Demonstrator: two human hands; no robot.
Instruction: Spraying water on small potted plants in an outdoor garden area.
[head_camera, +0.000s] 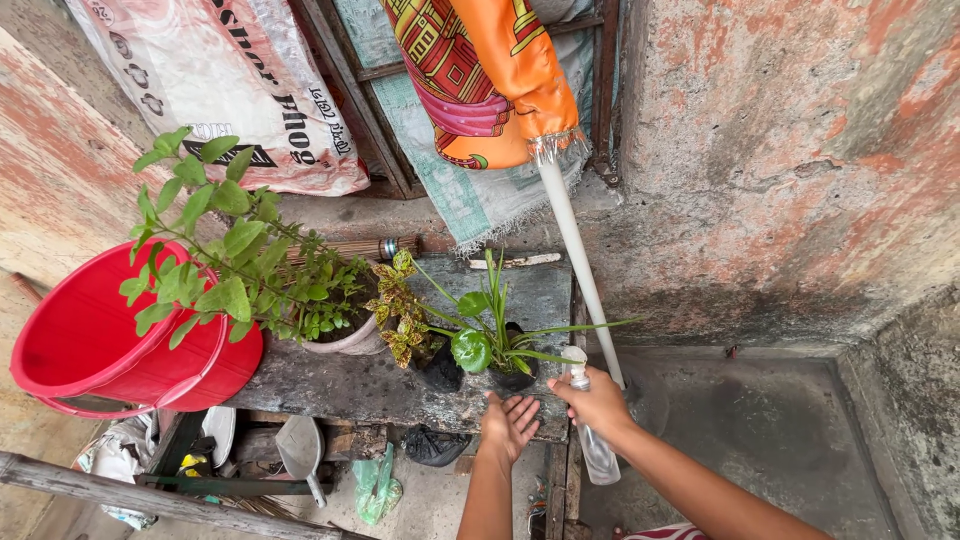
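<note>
Spray bottle (592, 430), clear plastic with a pale trigger head, sits in the right hand (600, 402), whose fingers are wrapped tight round its neck so the nozzle points up toward the leaves at about 10 o'clock. It hangs over the right edge of the counter (340, 385), a dark, weathered slab, with its body dangling below the fist. The left hand (510, 422) rests palm down on the counter's front edge, fingers spread and holding nothing, just at 6 o'clock from the small black pot (513, 378) of long green blades; the flat placing looks like a brace while the other hand aims.

At 9 o'clock from that pot stands a second dark pot (438, 368) with speckled yellow-green leaves, and further at 9 o'clock a pale pot (352, 340) of bushy green herb. A red bucket (90, 345) sits tilted at the counter's left end.

A white pole (580, 270) leans against the wall at 12 o'clock from the right hand, topped by a folded orange patterned cloth (480, 80). At 10 o'clock, high on the wall, hangs a white sack (220, 90) with dark lettering and pink tinting, rectangular and creased.
</note>
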